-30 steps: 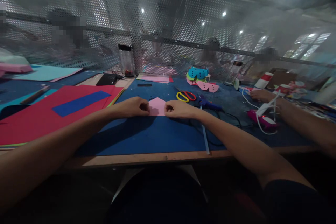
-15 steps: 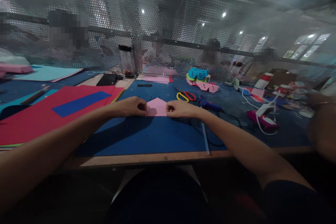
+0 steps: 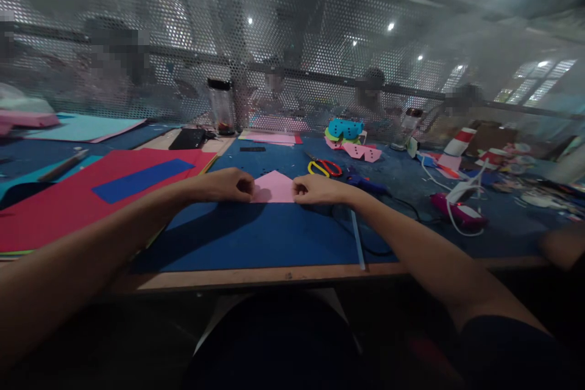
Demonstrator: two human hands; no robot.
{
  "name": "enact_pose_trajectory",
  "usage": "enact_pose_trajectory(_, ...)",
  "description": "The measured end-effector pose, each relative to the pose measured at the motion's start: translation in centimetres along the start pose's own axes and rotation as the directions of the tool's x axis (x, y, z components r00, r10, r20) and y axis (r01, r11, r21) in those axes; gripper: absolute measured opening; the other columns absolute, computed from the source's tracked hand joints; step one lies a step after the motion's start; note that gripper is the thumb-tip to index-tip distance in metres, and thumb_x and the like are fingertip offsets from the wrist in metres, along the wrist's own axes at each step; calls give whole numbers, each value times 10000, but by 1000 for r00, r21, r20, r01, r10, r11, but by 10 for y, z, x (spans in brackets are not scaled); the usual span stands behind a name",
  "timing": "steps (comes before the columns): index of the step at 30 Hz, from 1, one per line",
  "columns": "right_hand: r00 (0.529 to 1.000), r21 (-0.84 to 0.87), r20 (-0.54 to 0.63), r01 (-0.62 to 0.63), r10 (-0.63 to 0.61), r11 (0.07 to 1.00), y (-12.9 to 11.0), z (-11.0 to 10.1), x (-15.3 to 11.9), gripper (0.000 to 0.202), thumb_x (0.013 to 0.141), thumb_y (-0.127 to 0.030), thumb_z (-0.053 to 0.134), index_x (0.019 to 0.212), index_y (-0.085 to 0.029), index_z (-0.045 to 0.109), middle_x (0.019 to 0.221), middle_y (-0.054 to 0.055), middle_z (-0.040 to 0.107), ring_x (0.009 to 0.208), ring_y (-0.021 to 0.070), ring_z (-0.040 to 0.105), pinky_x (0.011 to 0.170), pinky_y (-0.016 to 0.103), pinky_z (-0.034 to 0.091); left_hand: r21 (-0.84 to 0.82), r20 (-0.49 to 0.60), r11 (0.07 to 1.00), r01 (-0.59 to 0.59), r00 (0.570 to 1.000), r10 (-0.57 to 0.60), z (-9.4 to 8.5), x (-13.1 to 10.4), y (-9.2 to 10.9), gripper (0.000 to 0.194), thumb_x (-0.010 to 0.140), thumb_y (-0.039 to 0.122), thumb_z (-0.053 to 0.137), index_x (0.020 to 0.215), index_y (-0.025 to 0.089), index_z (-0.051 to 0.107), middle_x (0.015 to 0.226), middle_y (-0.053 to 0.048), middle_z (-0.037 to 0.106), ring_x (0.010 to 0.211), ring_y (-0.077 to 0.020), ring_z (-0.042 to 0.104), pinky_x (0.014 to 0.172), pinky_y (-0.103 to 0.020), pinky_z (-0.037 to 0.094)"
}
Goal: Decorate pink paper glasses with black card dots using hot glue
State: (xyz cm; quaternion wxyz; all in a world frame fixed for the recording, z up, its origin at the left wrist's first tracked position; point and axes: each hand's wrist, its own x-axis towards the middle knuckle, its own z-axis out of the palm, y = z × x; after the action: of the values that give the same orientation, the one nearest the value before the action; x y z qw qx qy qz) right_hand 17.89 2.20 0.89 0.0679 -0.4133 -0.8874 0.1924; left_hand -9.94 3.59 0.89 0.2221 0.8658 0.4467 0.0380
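Note:
A piece of pink paper (image 3: 274,187) with a pointed top edge lies on the blue table mat (image 3: 256,234), between my hands. My left hand (image 3: 233,185) is closed with its fingertips at the paper's left end. At the opposite end, my right hand (image 3: 311,189) pinches the paper's right edge with curled fingers. Scissors (image 3: 324,167) with yellow and red handles lie just beyond my right hand. A blue glue gun (image 3: 365,181) rests to the right of them, and a pale glue stick (image 3: 358,241) lies nearer the table edge.
Red paper sheets (image 3: 59,195) with a blue strip (image 3: 142,181) lie at left. Behind are a phone (image 3: 187,139), a glass bottle (image 3: 221,106) and cut paper shapes (image 3: 345,129). A magenta glue gun (image 3: 459,212) with a white cable lies right; a perforated screen (image 3: 283,42) stands behind.
My hands have moved slightly apart along the pink paper, showing a bit more of it. At the far right, another person's arm has drawn back toward the lower edge.

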Motion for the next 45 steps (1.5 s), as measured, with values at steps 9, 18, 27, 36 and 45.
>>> enact_pose_trajectory(9,1000,22,13,6,-6,1000,0,-3,-3,138,763,-168,608,881,-136,672,838,44,693,750,149,598,665,242,401,-38,26,999,-26,999,27,-3,0,-5,229,748,395,631,818,183,679,785,-19,677,740,-179,602,633,-257,401)
enact_pose_trajectory(18,1000,16,28,-3,3,1000,-1,-6,-6,114,778,-173,596,870,-143,657,823,30,675,739,139,586,661,233,399,-37,63,999,0,998,2,-6,-3,-1,222,737,359,620,841,171,676,803,-23,670,756,-176,590,646,-249,409)
enact_pose_trajectory(27,999,31,34,-4,3,999,1,-7,-6,107,780,-170,604,871,-139,653,822,33,678,746,141,593,666,228,402,-15,94,1000,-9,996,11,-11,-6,-2,218,728,333,604,837,161,682,807,-21,678,766,-174,600,664,-238,424)
enact_pose_trajectory(36,999,36,36,-14,13,999,4,-5,-6,107,774,-163,605,868,-146,653,829,32,679,754,145,598,653,231,401,-31,116,999,-22,993,25,-14,-6,-9,219,738,338,634,840,155,698,769,-22,670,723,-159,584,649,-231,410)
enact_pose_trajectory(45,999,25,4,-32,32,999,9,-4,-11,110,777,-173,614,875,-148,658,794,15,670,713,130,585,645,232,391,-61,116,998,-28,993,35,-16,-6,-13,208,734,358,650,803,166,691,763,-13,674,694,-145,568,636,-223,397)
